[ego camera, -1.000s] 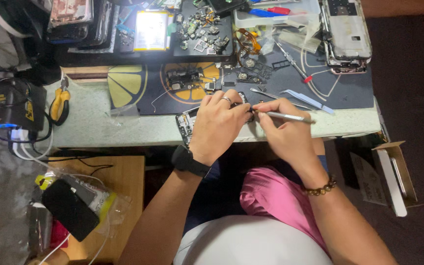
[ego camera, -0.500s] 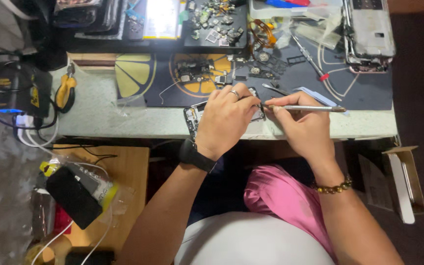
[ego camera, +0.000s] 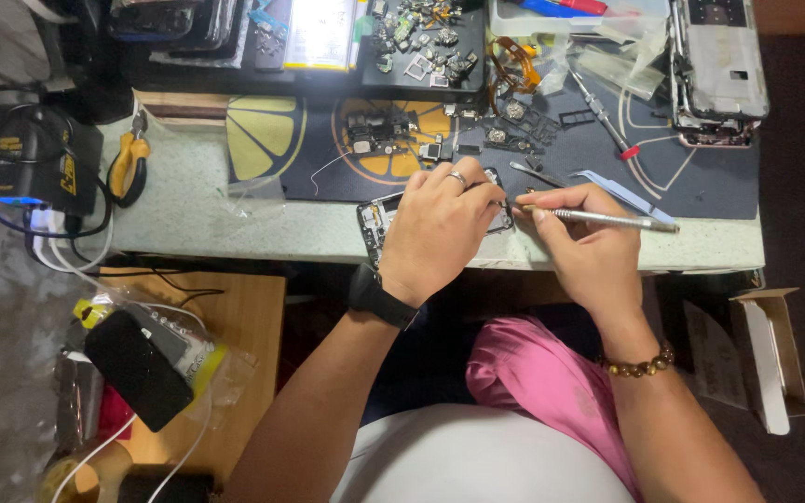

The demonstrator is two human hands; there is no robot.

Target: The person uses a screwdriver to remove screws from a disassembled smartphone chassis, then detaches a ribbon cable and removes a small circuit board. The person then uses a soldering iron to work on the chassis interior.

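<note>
My left hand point(ego camera: 440, 233), with a ring and a black wristwatch, lies over an opened phone point(ego camera: 376, 222) at the bench's front edge and holds it down. Most of the phone is hidden under the fingers. My right hand point(ego camera: 581, 244), with a bead bracelet, grips a thin metal screwdriver point(ego camera: 607, 220) like a pen. Its tip points left and meets the phone's right edge beside my left fingertips.
A dark work mat point(ego camera: 701, 177) with lemon-slice prints carries small phone parts point(ego camera: 379, 130), tweezers point(ego camera: 533, 172) and a stripped phone frame point(ego camera: 717, 70). Orange-handled pliers point(ego camera: 129, 166) and a black power unit point(ego camera: 34, 163) lie left. A wooden stool point(ego camera: 235, 326) holds bagged items.
The view has shifted so the bench sits a little more to the right and lower. Both hands stay on the phone, the screwdriver tip still at its right edge.
</note>
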